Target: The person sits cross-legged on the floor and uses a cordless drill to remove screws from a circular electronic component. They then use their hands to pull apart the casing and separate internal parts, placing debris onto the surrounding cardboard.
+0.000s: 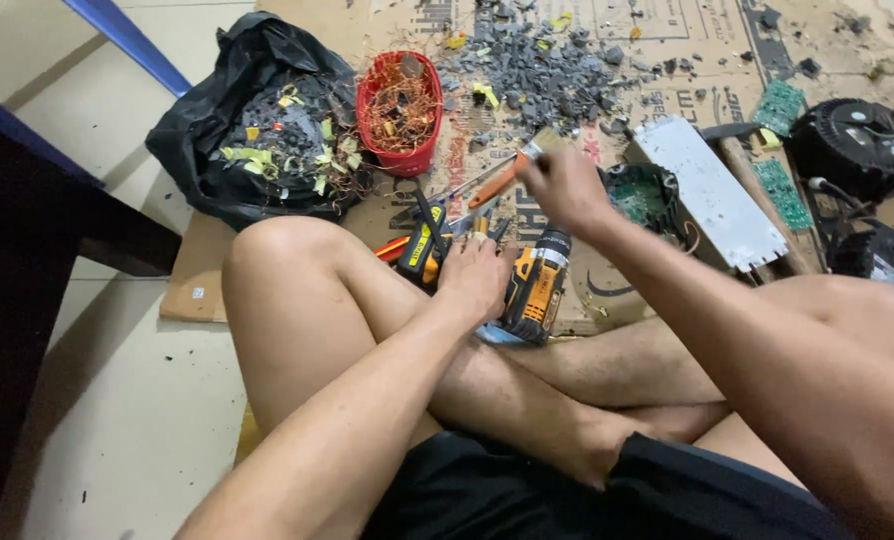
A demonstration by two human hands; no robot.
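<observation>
person seated cross-legged on cardboard sheet point(607, 290). left hand point(475, 275) rests palm down on a heap of hand tools, fingers loosely spread over pliers point(422, 250), just left of a yellow-black cordless drill point(537, 290). right hand point(564, 185) raised farther off, fingers closed around an orange-handled screwdriver point(495, 182) (blurred). far left: black bag point(257, 120) of scraps, red basket point(402, 100) of copper wire beside it. grey debris pile point(537, 70) far centre; white metal plate point(707, 190) right

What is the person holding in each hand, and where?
The right hand holds a screwdriver by its orange handle's end. The left hand rests on tools beside the yellow drill; whether it holds one cannot be told.
</observation>
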